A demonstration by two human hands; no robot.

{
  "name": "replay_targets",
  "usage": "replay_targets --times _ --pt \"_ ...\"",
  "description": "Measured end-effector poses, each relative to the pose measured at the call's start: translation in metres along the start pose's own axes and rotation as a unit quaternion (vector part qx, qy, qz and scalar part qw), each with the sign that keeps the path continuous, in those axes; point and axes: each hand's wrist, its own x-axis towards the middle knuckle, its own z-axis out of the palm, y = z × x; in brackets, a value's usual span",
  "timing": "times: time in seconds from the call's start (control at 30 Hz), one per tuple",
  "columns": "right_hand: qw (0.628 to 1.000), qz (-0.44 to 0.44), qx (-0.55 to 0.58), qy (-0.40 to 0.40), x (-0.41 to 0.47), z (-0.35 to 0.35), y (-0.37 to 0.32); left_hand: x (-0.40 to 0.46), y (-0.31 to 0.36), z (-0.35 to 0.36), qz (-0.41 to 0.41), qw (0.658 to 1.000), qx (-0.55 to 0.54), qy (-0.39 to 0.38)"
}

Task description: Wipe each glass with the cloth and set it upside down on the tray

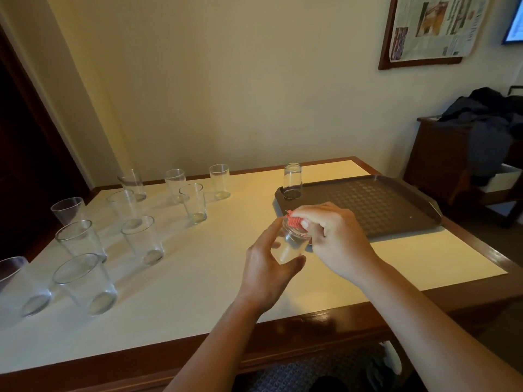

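My left hand (pixel 268 264) grips a clear glass (pixel 291 244) above the table, in front of the tray. My right hand (pixel 334 236) pinches a red cloth (pixel 294 222) and pushes it into the mouth of that glass. A dark brown tray (pixel 396 205) lies at the right of the table. One glass (pixel 293 181) stands upside down on the tray's far left corner. Several upright clear glasses (pixel 141 239) stand spread over the left half of the table.
The table (pixel 198 278) has a white top with a brown wooden border and stands against a cream wall. A dark wooden cabinet (pixel 441 159) with dark clothes piled on it stands to the right. A framed newspaper (pixel 433 26) hangs on the wall.
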Motion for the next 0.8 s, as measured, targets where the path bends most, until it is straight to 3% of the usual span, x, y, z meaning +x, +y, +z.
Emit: replay_targets --times 0.17,0.27,0.4,0.5,0.67,0.8 --pt "0.998 -0.002 0.034 -0.055 -0.009 -0.013 0.004 0.003 -0.006 -0.004 -0.001 1.0 -0.001 0.002" --pt "0.999 0.036 0.011 -0.035 -0.002 -0.013 0.013 0.003 -0.002 0.005 -0.003 1.0 -0.006 -0.014" --pt "0.999 0.005 0.036 -0.038 -0.008 -0.011 0.002 0.011 -0.004 0.012 -0.011 1.0 -0.015 -0.018" --pt "0.994 0.073 0.063 -0.048 -0.023 -0.022 0.024 0.013 -0.009 0.014 -0.027 0.999 -0.028 -0.012" --pt "0.966 0.244 -0.062 -0.063 -0.077 -0.024 0.111 0.032 0.002 0.034 -0.048 0.994 -0.093 0.017" --pt "0.936 0.247 -0.162 -0.193 -0.085 -0.022 0.123 0.052 0.013 0.06 -0.045 0.99 -0.135 0.014"
